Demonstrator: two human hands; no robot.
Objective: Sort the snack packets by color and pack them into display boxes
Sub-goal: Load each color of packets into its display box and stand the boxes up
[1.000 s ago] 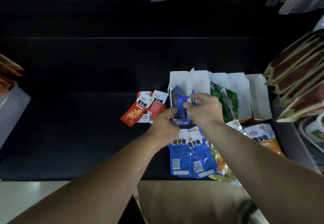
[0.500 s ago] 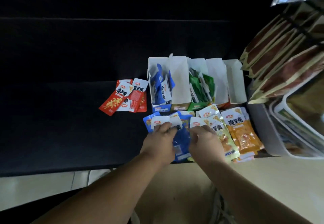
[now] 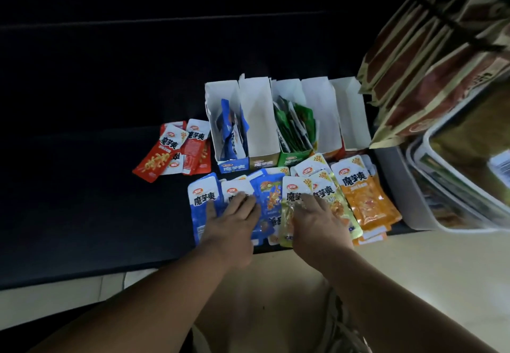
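Note:
Several white display boxes stand in a row on the black shelf. The blue box (image 3: 233, 165) holds blue packets, the green box (image 3: 292, 158) holds green packets, and the box between them (image 3: 259, 120) looks empty. In front lie loose blue packets (image 3: 202, 201), yellow packets (image 3: 329, 196) and orange packets (image 3: 364, 198). My left hand (image 3: 233, 220) rests flat on the blue packets, fingers straight. My right hand (image 3: 314, 220) lies on a yellow packet (image 3: 288, 214), fingers spread. Red packets (image 3: 172, 151) lie left of the boxes.
Large brown snack bags (image 3: 430, 57) hang at the right above a white bin (image 3: 414, 209). The black shelf (image 3: 82, 187) stretches left and back, its front edge close to my arms. A pale floor shows below.
My hands left the blue box, dropped to the loose packets in front and now lie flat on them. The view moved closer and shifted.

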